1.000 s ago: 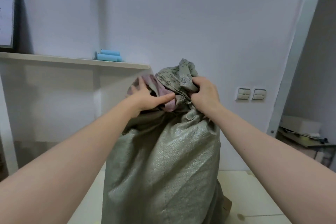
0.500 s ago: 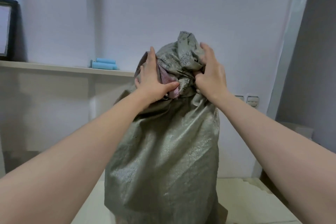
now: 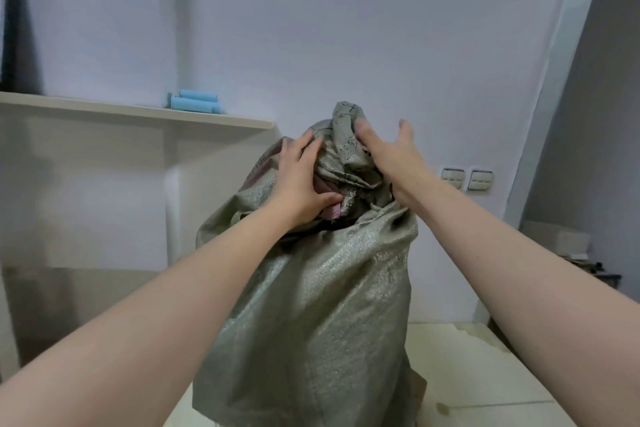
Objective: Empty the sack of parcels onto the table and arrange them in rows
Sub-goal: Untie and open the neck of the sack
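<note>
Counts: two blue rolls [image 3: 194,103], one sack [image 3: 311,305], two wall switches [image 3: 467,178].
Left hand [image 3: 301,180]: clamped on the sack's bunched neck, thumb tucked under a fold.
Sack: upright on the table [image 3: 485,374], mouth gathered on top.
Right hand [image 3: 391,156]: fingers spread loose, palm against the neck's other side.
Room: shelf [image 3: 138,111] left; table top shows right of the sack; pale wall behind.
</note>
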A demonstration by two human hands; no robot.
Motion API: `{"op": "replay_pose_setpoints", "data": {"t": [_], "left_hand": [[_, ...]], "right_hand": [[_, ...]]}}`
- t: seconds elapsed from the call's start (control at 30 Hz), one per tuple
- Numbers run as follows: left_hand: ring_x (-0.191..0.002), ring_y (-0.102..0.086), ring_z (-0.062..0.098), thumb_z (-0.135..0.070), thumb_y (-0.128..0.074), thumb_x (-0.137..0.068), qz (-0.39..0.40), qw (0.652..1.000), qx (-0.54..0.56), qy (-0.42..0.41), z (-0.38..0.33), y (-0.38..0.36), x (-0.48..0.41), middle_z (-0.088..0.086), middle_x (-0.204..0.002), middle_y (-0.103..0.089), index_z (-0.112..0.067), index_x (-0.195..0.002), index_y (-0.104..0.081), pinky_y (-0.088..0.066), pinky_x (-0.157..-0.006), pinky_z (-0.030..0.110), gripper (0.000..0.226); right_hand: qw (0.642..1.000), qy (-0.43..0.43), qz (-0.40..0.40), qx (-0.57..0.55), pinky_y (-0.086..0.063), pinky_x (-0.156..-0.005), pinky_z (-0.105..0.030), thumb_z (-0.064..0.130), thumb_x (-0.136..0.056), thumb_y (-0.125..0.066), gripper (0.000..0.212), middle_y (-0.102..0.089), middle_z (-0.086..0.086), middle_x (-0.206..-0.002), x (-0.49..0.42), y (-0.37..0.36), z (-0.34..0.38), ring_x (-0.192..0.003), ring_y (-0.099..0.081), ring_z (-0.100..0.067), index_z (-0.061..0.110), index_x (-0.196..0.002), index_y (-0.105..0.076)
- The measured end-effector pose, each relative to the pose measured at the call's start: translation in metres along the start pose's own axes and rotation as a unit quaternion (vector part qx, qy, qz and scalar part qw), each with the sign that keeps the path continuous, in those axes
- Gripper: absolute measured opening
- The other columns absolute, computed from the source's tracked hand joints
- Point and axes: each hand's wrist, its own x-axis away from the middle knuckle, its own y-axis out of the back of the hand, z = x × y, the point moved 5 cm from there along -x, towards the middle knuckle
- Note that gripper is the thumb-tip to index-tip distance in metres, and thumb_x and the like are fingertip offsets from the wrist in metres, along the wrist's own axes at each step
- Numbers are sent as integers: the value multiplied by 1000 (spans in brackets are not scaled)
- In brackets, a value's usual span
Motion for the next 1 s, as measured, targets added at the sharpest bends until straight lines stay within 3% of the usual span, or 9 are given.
{"op": "replay_pose_setpoints", "data": {"t": [0.07, 0.2, 0.3, 0.4, 0.57, 0.7, 0.77, 0.83, 1.0], "left_hand": [[-150, 9, 22, -39, -82, -72, 23, 999, -12, -28, -5, -6, 5, -6, -164, -5, -23, -156, -13, -1, -122, 42, 110], [-149, 16, 14, -44, -82, -71, 101, 993, 13, -65, -1, -13, 17, -10, -160, 25, -31, -155, -2, -3, -123, 40, 117], [-147, 20, 14, -48, -87, -62, 158, 986, 35, -49, 5, -11, 24, -10, -152, 40, -40, -153, 10, -1, -117, 31, 134], [-148, 19, 17, -32, -88, -67, 156, 986, -16, -56, 2, -8, 25, -8, -153, 39, -38, -154, 6, -2, -118, 31, 128], [-151, 1, 20, 15, -60, -80, -30, 997, -35, -54, -11, 24, -2, 0, -161, 21, -26, -156, -10, -18, -120, 33, 100], [-150, -6, 29, 12, -51, -85, -82, 989, -81, -94, -22, 46, -34, 13, -163, -5, -15, -155, -20, -15, -122, 40, 81], [-145, -24, 29, 11, -50, -87, -128, 981, -83, -117, -33, 55, -43, 11, -156, -31, -14, -149, -37, -24, -119, 38, 68], [-135, -39, 23, 11, -46, -89, -210, 965, -77, -140, -44, 69, -45, 5, -141, -53, -17, -139, -52, -32, -112, 32, 57], [-122, -46, 20, 3, -52, -91, -238, 963, -56, -115, -35, 76, -43, 0, -129, -61, -28, -140, -50, -39, -100, 30, 58]], "right_hand": [[987, -77, -41, 133, -37, -109, -42, 70, -72, -64, 102, -27, -17, -147, -6, 2, -19, -131, -39, -36, 25, -152, -20], [977, -139, 83, 141, -51, -96, -49, 89, -34, -65, 120, -54, -8, -138, -35, -12, -73, -119, -56, -31, 30, -137, -47], [981, -131, 98, 106, -56, -81, -49, 69, -60, -76, 105, -51, -3, -139, -12, -10, -58, -119, -56, -32, 21, -143, -34], [983, -21, 74, 164, -47, -101, -47, 38, -79, -74, 77, -56, -5, -135, -8, -11, -38, -121, -55, -29, 17, -143, -36], [981, 127, -64, 131, -44, -98, -32, 24, -86, -66, 43, -63, -2, -123, -20, -2, 14, -114, -57, -23, 18, -128, -56], [971, 136, -98, 170, -48, -88, -29, 27, -85, -66, 32, -70, -3, -111, -46, 10, 49, -109, -62, -24, 17, -114, -69], [970, 124, -129, 164, -48, -82, -29, 23, -84, -64, 26, -71, -3, -103, -54, 19, 57, -105, -64, -25, 15, -107, -72], [966, 134, -145, 167, -47, -96, -32, 24, -88, -63, 33, -68, -1, -120, -57, 23, 64, -117, -59, -24, 21, -120, -68], [957, 171, -152, 179, -44, -104, -36, 30, -89, -64, 37, -66, 0, -126, -59, 22, 56, -121, -57, -22, 23, -125, -66]]}}
